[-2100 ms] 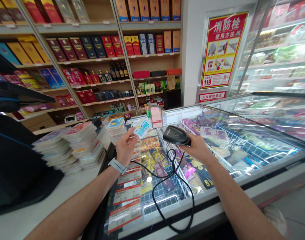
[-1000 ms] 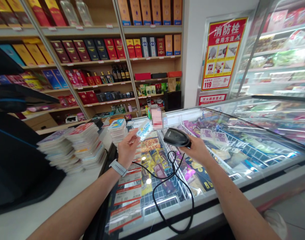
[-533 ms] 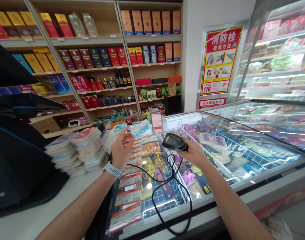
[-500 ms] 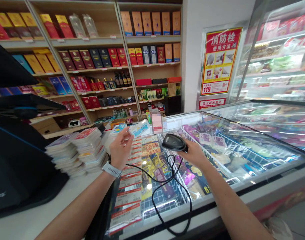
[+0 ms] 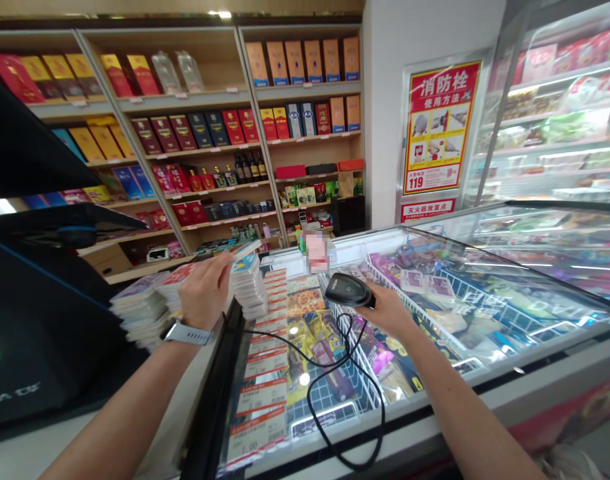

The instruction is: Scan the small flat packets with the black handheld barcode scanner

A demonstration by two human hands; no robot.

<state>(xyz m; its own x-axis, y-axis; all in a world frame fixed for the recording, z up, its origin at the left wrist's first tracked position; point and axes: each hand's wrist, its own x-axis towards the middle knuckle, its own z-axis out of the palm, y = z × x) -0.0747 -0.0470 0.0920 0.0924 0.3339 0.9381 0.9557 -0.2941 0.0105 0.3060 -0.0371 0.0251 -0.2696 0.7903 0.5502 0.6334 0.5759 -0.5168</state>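
My left hand (image 5: pixel 205 291) pinches a thin flat packet (image 5: pixel 247 250) by its edge, just above a stack of similar packets (image 5: pixel 247 287) on the counter. A second, lower pile of packets (image 5: pixel 141 312) lies under and behind that wrist. My right hand (image 5: pixel 387 309) grips a black handheld barcode scanner (image 5: pixel 348 290) over the freezer's glass lid. The scanner's black cable (image 5: pixel 329 393) loops down across the glass in front of me. A smartwatch (image 5: pixel 185 333) sits on my left wrist.
A sliding glass freezer (image 5: pixel 505 280) full of packaged goods, with red price labels, fills the right. A white counter (image 5: pixel 177 387) and dark register equipment (image 5: pixel 29 147) stand to the left. Shelves of boxed liquor (image 5: pixel 195 127) rise behind; a chilled display case (image 5: pixel 549 113) stands right.
My left hand has swung left from above the freezer to the stack, carrying the packet. The scanner stays in my right hand. The view has tilted slightly upward.
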